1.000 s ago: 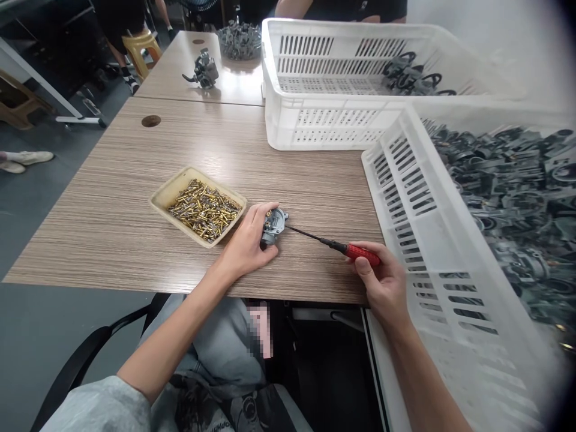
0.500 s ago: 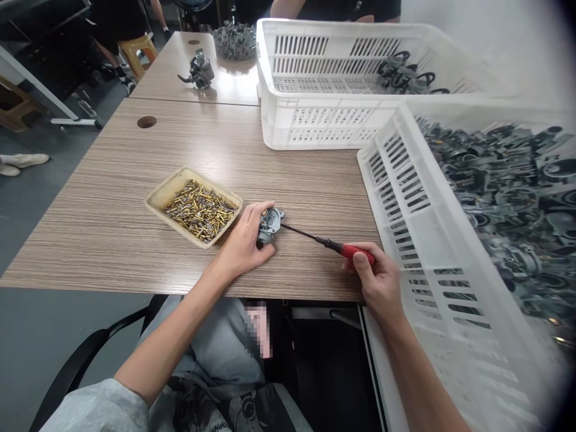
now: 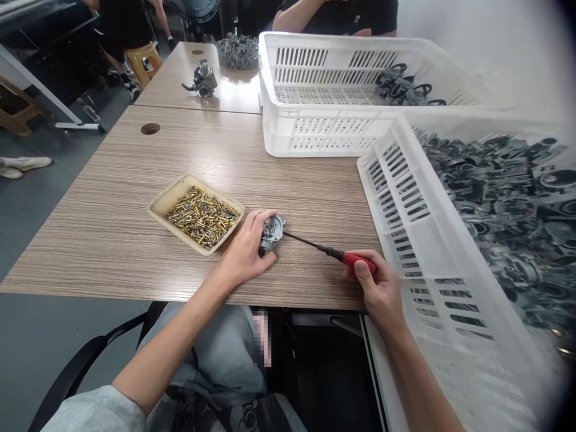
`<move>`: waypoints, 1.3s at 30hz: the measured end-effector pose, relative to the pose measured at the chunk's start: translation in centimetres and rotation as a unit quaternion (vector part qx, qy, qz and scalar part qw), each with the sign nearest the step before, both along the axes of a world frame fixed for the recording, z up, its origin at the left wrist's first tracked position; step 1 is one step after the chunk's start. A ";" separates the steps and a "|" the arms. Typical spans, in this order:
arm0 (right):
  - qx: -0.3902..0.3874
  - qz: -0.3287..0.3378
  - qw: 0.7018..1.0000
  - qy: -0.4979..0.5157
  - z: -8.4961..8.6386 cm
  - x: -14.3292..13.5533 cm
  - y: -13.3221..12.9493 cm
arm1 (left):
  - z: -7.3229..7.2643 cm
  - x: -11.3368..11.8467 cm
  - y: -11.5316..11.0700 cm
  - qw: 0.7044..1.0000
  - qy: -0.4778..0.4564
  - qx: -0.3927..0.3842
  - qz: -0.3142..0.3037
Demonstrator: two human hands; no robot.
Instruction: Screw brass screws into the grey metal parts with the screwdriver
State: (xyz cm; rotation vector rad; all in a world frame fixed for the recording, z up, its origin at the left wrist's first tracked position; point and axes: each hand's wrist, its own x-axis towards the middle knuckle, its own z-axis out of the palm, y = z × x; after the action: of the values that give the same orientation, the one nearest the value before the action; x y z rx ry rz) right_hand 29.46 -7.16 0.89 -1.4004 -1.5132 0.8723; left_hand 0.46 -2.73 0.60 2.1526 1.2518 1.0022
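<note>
My left hand (image 3: 246,251) is closed round a small grey metal carburetor body (image 3: 272,231), holding it on the table with its open round side facing up. Brass parts show inside it, and my fingers hide its left side. In my right hand (image 3: 380,282) is a screwdriver (image 3: 357,261) with a red handle and a long dark shaft. The shaft points left, and its tip meets the right side of the carburetor body. Just left of my left hand stands a yellowish tray (image 3: 168,228) filled with small brass screws (image 3: 202,216), some with springs.
A white slotted crate (image 3: 396,204) heaped with grey metal parts stands at the right. Behind it is another white crate (image 3: 315,129) with a few carburetors inside. An assembled carburetor (image 3: 203,80) and a pile of parts (image 3: 238,51) sit farther back. A person (image 3: 337,15) is across the table.
The whole scene sits slightly lower in the picture, as the head view has tilted up. Both hands keep their hold, and the screwdriver tip stays at the carburetor body.
</note>
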 end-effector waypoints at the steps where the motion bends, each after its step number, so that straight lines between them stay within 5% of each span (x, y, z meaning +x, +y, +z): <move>1: -0.002 0.000 1.000 0.003 0.0 0.0 0.0 | 0.0 0.0 0.0 1.000 0.000 -0.002 0.001; 39: -0.009 0.001 1.000 -0.012 -0.4 0.1 0.0 | -0.1 0.0 0.1 1.000 -0.009 0.002 -0.004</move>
State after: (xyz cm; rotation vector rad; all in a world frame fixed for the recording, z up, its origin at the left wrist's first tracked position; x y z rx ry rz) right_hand 29.58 -7.16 0.51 -1.4269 -1.5293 0.8745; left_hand 0.44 -2.66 0.51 2.1457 1.2315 1.0198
